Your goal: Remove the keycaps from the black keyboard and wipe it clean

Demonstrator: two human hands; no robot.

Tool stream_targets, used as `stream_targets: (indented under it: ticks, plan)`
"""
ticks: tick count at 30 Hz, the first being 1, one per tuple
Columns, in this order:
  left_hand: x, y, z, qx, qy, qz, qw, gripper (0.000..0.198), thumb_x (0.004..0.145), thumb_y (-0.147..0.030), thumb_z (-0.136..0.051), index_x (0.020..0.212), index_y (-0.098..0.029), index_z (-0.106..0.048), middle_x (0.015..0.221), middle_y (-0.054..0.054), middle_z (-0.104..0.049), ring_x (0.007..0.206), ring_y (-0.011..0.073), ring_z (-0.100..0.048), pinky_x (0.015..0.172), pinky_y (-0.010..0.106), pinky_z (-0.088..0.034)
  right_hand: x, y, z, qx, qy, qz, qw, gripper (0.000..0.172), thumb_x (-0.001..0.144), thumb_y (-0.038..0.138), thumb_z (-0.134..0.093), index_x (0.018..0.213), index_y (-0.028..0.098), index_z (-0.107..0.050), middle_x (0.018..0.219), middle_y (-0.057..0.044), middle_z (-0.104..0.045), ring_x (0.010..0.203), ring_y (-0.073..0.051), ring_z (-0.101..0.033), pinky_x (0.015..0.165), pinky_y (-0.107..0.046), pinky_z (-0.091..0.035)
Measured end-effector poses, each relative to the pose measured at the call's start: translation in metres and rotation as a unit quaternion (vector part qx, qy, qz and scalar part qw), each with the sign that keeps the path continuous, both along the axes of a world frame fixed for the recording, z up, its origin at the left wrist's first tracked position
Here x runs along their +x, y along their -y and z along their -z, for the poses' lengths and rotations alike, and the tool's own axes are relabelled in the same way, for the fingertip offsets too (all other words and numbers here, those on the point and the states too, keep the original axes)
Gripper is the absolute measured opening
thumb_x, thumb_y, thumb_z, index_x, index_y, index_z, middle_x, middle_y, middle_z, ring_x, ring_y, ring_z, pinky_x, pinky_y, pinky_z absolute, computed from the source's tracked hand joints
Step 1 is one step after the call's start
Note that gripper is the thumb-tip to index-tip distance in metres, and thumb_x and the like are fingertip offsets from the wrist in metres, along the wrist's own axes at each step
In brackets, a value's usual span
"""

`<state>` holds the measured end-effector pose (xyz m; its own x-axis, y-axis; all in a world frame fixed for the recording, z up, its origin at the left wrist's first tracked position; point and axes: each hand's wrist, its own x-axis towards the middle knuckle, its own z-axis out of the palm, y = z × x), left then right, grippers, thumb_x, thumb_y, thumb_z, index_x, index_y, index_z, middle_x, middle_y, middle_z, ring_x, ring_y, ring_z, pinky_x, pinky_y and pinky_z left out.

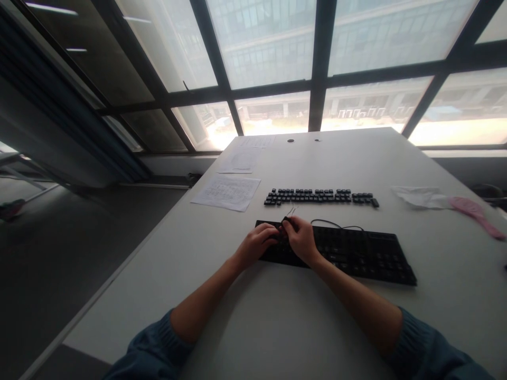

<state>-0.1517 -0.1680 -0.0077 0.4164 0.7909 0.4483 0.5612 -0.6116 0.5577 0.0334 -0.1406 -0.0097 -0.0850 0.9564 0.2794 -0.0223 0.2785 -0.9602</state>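
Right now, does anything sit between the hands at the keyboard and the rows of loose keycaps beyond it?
Nothing visible. The left hand and right hand rest on the keyboard; only bare table separates them from the keycaps.

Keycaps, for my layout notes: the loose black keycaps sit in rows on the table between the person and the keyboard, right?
No. The head view shows the loose black keycaps in rows on the table, but beyond the keyboard, on its far side, not its near side.
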Motion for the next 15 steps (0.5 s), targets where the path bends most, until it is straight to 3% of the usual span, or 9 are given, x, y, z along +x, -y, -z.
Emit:
stream_targets:
  ticks: [3,6,11,15]
  plan:
    - [0.001,0.0,-0.003,0.032,-0.01,0.0,0.999,0.013,0.094,-0.026,-0.06,0.102,-0.021,-0.069,0.109,0.009,-0.064,0.1,0.0189,-0.063,0.089,0.034,-0.054,-0.001,-0.001,0.001,-0.011,-0.012,-0.008,1.0,0.026,0.089,0.04,-0.06,0.078,0.017,-0.065,0.065,-0.004,-0.068,0.058,-0.018,-0.061,0.053,-0.026,-0.046]
    - [0.001,-0.001,-0.008,0.047,0.017,-0.05,0.998,0.013,0.092,-0.029,-0.064,0.1,-0.021,-0.07,0.104,0.008,-0.063,0.096,0.0188,-0.063,0.085,0.033,-0.055,-0.002,-0.002,0.003,-0.007,-0.007,-0.002,1.0,0.026,0.089,0.04,-0.06,0.078,0.017,-0.065,0.066,-0.004,-0.068,0.059,-0.018,-0.062,0.054,-0.027,-0.047]
    - [-0.002,-0.01,-0.013,0.005,0.102,-0.143,0.984,0.014,0.091,-0.03,-0.064,0.099,-0.021,-0.071,0.1,0.005,-0.067,0.089,0.0172,-0.065,0.079,0.03,-0.058,-0.003,-0.004,0.009,-0.006,-0.006,-0.002,1.0,0.026,0.09,0.041,-0.059,0.08,0.018,-0.066,0.067,-0.005,-0.068,0.06,-0.019,-0.063,0.055,-0.027,-0.048]
    - [-0.006,-0.029,-0.012,-0.037,0.146,-0.166,0.974,0.02,0.087,-0.032,-0.068,0.102,-0.02,-0.071,0.104,0.006,-0.069,0.087,0.0179,-0.069,0.078,0.031,-0.06,-0.004,-0.004,0.011,-0.006,-0.009,-0.003,1.0,0.024,0.091,0.039,-0.058,0.081,0.018,-0.065,0.068,-0.005,-0.069,0.061,-0.019,-0.064,0.056,-0.027,-0.048]
